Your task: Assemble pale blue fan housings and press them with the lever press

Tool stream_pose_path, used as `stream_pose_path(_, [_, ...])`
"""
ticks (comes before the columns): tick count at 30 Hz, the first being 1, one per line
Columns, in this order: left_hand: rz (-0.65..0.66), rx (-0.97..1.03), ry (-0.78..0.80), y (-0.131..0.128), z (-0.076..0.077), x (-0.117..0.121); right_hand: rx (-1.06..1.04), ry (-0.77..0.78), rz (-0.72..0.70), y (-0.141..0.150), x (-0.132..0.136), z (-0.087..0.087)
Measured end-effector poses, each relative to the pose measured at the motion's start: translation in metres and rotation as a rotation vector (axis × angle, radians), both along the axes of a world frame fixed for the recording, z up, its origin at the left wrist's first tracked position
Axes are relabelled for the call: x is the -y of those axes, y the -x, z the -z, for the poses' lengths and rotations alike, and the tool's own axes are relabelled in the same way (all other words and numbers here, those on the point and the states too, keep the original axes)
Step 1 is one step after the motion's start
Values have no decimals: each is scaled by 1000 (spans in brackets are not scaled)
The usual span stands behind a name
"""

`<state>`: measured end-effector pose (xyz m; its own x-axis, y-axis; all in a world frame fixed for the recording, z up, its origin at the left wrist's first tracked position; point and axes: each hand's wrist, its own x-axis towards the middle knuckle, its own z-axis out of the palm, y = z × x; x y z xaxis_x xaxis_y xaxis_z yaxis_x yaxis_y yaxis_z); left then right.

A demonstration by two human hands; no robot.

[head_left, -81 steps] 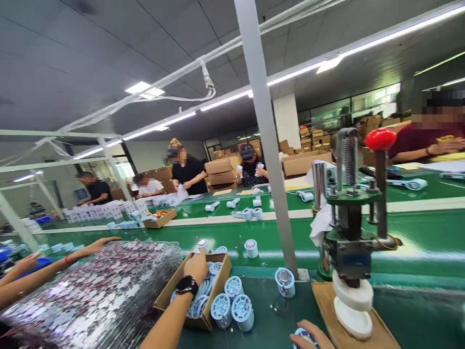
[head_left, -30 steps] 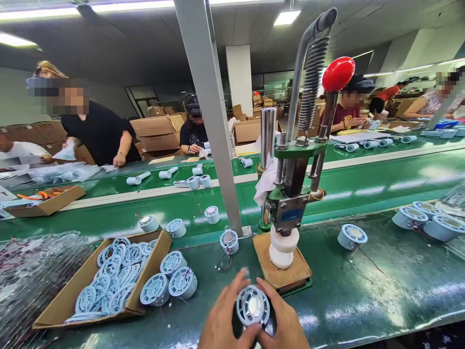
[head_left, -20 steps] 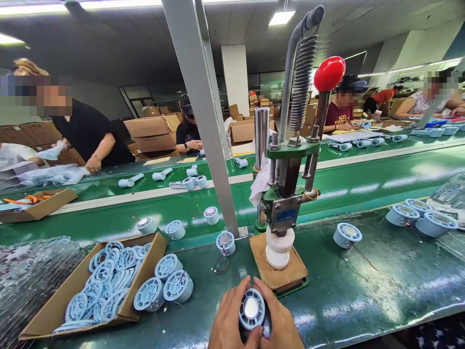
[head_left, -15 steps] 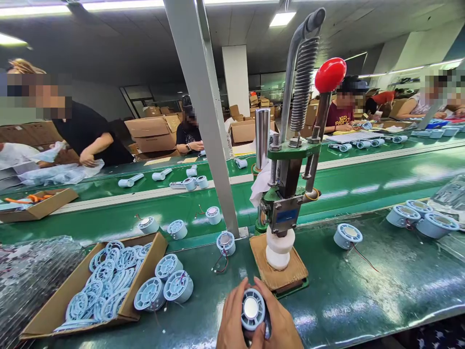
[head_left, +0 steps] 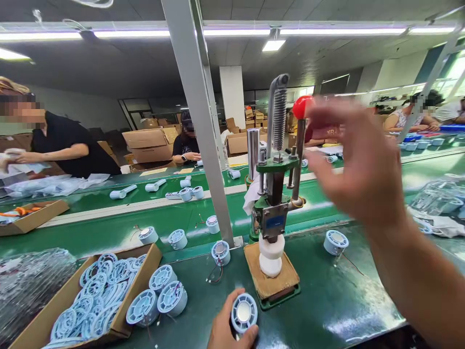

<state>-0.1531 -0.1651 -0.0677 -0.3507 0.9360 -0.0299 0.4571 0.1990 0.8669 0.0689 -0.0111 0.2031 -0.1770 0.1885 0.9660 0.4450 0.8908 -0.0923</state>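
My left hand [head_left: 228, 325] is closed round a light-blue round motor housing [head_left: 244, 312] with a silver disc in its middle, low in front of the press. My right hand [head_left: 358, 160] is raised at the right, blurred, its thumb and fingers apart with nothing between them. Its fingertips reach beside the red ball knob [head_left: 302, 106] of the press lever; whether they touch it I cannot tell. The hand press [head_left: 275, 218] stands over a white round block [head_left: 271, 256] on a cardboard-topped base [head_left: 254, 274].
A cardboard box [head_left: 140, 291] of light-blue rings stands at the left, with several motor housings [head_left: 172, 297] beside it. Another wired housing [head_left: 336, 242] sits right of the press. A metal post [head_left: 203, 121] rises behind. Co-workers sit and stand beyond the green conveyor [head_left: 160, 213].
My right hand has let go of the motor housing and risen to the right, up beside the red knob. My left hand still holds the housing. The camera view has tilted up.
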Motion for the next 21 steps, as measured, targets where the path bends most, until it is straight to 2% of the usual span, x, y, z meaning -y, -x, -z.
stream_pose_path(1, [-2,13,25,2,-8,-6,-89,-47,53,0,-24,-33])
stream_pose_path(2, [-3,34,32,4,-18,-13,-121,-39,48,2,-46,-59])
stream_pose_path(3, [-6,62,18,5,-27,-21,-108,44,-2,7,-66,-77])
stream_pose_path(5, [-8,129,-61,3,-46,-40,-46,305,-211,17,-94,-94])
stream_pose_path(7, [39,207,-147,-4,-61,-60,-43,476,-399,24,-106,-92])
stream_pose_path(10, [174,265,-224,-23,-68,-87,-102,490,-505,27,-104,-77])
stream_pose_path(13, [298,271,-257,-38,-62,-107,-68,470,-521,24,-104,-71])
stream_pose_path(16, [371,280,-247,-43,-55,-118,-62,469,-492,26,-110,-73])
stream_pose_path(19, [423,262,-236,-42,-54,-115,-105,481,-477,24,-104,-74])
stream_pose_path(21, [435,212,-227,-36,-59,-105,-145,454,-473,13,-86,-67])
